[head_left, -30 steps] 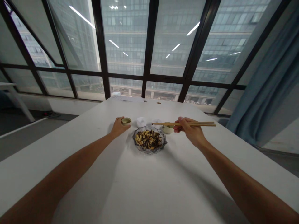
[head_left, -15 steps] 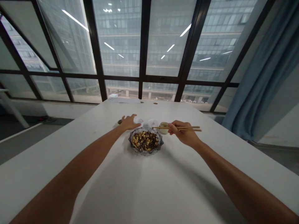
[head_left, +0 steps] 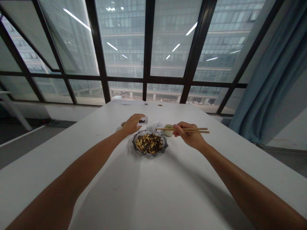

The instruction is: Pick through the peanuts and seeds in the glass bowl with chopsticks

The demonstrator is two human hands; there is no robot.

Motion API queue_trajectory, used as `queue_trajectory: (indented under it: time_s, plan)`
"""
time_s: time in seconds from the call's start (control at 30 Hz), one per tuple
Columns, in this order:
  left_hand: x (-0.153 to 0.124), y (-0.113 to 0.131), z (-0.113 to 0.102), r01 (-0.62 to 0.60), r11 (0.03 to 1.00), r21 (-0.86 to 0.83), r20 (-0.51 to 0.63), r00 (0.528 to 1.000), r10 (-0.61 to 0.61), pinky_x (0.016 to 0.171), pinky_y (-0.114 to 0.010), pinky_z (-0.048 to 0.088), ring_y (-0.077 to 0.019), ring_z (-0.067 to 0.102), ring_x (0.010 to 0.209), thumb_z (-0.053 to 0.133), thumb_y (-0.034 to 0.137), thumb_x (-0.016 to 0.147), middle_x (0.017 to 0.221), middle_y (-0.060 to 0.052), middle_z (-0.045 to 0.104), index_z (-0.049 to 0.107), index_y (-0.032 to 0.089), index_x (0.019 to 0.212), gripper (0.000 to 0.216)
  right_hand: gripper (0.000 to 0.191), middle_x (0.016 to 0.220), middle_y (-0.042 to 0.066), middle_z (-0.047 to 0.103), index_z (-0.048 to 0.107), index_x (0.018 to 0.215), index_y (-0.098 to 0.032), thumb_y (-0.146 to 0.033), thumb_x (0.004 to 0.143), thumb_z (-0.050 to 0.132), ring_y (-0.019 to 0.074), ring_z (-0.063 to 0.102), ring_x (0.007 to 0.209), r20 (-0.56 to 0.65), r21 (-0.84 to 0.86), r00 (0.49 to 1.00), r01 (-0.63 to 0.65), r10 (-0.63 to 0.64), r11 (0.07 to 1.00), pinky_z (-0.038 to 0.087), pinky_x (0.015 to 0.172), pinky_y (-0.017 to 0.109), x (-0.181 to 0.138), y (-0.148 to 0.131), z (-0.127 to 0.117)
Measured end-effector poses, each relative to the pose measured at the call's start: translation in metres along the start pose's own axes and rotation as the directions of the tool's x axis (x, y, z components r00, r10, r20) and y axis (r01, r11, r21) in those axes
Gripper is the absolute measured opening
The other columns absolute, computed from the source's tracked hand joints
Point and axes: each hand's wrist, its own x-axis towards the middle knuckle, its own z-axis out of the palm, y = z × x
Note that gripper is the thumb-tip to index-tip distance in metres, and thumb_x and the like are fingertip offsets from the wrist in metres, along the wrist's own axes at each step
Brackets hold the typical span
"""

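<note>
Left hand (head_left: 131, 124) grips a tilted white cup (head_left: 143, 120), right hand (head_left: 189, 136) pinches chopsticks (head_left: 183, 129) beyond the bowl (head_left: 150, 144).

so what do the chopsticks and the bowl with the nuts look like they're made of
The chopsticks in the right hand look like bamboo or light wood: even tan colour, matte, no shine. The bowl looks like clear glass, possibly plastic: see-through scalloped wall with grey glints around the nut mix.

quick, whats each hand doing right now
left hand: closed on a small white cup, tilted, dark bits inside
right hand: closed, holding chopsticks level beyond the glass bowl
</note>
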Motion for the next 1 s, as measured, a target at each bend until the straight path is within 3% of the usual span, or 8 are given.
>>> queue_trajectory:
  time_s: [0.27,0.37,0.47,0.53,0.63,0.77,0.9,1.0]
  plan:
    - [0.002,-0.001,0.007,0.084,0.995,-0.057,-0.039,0.995,-0.087,0.115,-0.050,0.042,-0.0312,0.055,0.129,0.075,0.028,0.076,0.139,-0.014,0.059,0.051,0.019,0.138,0.067,0.048,0.072,0.008,0.076,0.071,0.079,-0.023,-0.066,0.094,0.053,0.0214,0.071,0.062,-0.164,-0.072,0.981,0.097,-0.108,0.993,0.055,0.063,0.033,0.002,0.004,0.028]
    - [0.003,0.001,0.008,0.119,0.990,-0.072,-0.043,0.991,-0.123,0.113,-0.050,0.043,-0.0315,0.057,0.127,0.077,0.032,0.075,0.138,-0.013,0.061,0.052,0.020,0.137,0.068,0.044,0.077,0.007,0.077,0.073,0.084,-0.025,-0.061,0.096,0.051,0.0219,0.071,0.070,-0.069,-0.203,0.979,0.173,-0.190,0.964,0.054,0.071,0.033,0.015,0.006,0.048]
    - [0.003,0.003,0.007,0.144,0.987,-0.075,-0.054,0.987,-0.148,0.111,-0.049,0.045,-0.0319,0.059,0.125,0.078,0.036,0.075,0.136,-0.013,0.062,0.054,0.020,0.135,0.066,0.043,0.089,0.009,0.078,0.074,0.087,-0.024,-0.059,0.097,0.050,0.0233,0.071,0.080,0.089,-0.217,0.960,0.277,-0.264,0.936,0.053,0.078,0.035,0.031,0.011,0.066]
    - [0.003,0.004,0.006,0.155,0.985,-0.072,-0.052,0.986,-0.159,0.109,-0.048,0.047,-0.0320,0.061,0.122,0.079,0.037,0.075,0.133,-0.013,0.063,0.055,0.019,0.133,0.066,0.042,0.091,0.009,0.077,0.074,0.088,-0.024,-0.057,0.098,0.050,0.0232,0.071,0.082,0.131,-0.224,0.954,0.292,-0.268,0.930,0.052,0.078,0.034,0.038,0.014,0.073]
    - [0.004,0.005,0.006,0.190,0.980,-0.053,-0.021,0.981,-0.191,0.107,-0.047,0.048,-0.0315,0.063,0.119,0.079,0.038,0.074,0.130,-0.012,0.065,0.055,0.019,0.133,0.066,0.043,0.084,0.007,0.076,0.072,0.085,-0.023,-0.057,0.099,0.049,0.0214,0.069,0.076,0.093,-0.241,0.966,0.255,-0.240,0.936,0.051,0.072,0.032,0.038,0.012,0.070]
    - [0.007,0.008,0.004,0.297,0.955,0.008,0.068,0.952,-0.297,0.104,-0.040,0.049,-0.0286,0.066,0.118,0.077,0.040,0.077,0.129,-0.010,0.068,0.057,0.020,0.130,0.060,0.052,0.069,0.006,0.071,0.066,0.075,-0.021,-0.063,0.099,0.045,0.0183,0.065,0.061,-0.016,-0.181,0.988,0.149,-0.155,0.972,0.048,0.058,0.029,0.022,0.003,0.045]
    - [0.013,0.015,0.002,0.427,0.892,0.147,0.158,0.880,-0.447,0.102,-0.039,0.048,-0.0289,0.067,0.116,0.073,0.048,0.080,0.125,-0.010,0.072,0.061,0.021,0.124,0.053,0.062,0.057,0.005,0.066,0.063,0.069,-0.020,-0.074,0.093,0.046,0.0168,0.061,0.051,-0.018,-0.006,1.000,-0.006,0.006,1.000,0.048,0.049,0.028,0.005,-0.001,0.021]
    - [0.018,0.022,0.002,0.477,0.852,0.214,0.216,0.828,-0.518,0.101,-0.040,0.047,-0.0293,0.067,0.118,0.070,0.053,0.082,0.126,-0.010,0.072,0.059,0.022,0.125,0.054,0.064,0.056,0.004,0.065,0.065,0.073,-0.018,-0.080,0.084,0.053,0.0168,0.062,0.048,-0.034,0.117,0.992,-0.114,0.118,0.987,0.051,0.047,0.028,-0.002,-0.001,0.018]
